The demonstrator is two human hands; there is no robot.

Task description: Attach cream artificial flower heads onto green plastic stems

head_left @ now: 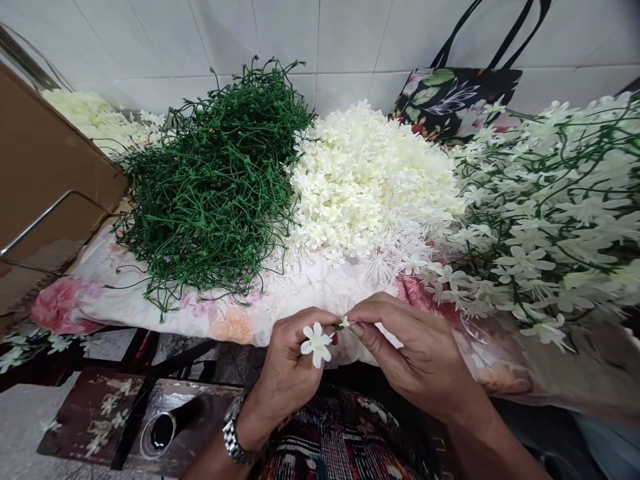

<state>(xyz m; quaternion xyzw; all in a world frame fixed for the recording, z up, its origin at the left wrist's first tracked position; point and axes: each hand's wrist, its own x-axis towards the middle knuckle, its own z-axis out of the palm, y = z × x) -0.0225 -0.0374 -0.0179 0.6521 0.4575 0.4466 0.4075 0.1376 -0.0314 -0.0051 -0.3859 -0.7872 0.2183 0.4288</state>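
Note:
My left hand (287, 363), with a metal watch on the wrist, pinches a small green stem carrying a white artificial flower (317, 343). My right hand (417, 350) meets it fingertip to fingertip, pinching a tiny white piece at the stem's end (345, 323). Both hands hover just in front of a flowered cloth (200, 307). On the cloth lie a tangled heap of green stems (215, 180), a heap of loose white blossoms (370, 180) and, to the right, a pile of assembled white flower sprays (550, 213).
A brown cardboard box with a wire handle (45, 173) stands at the left. A dark floral bag (450, 100) leans against the white tiled wall. More white blossoms (95, 120) lie at the back left. A dark floor with a round black object (163, 430) shows below.

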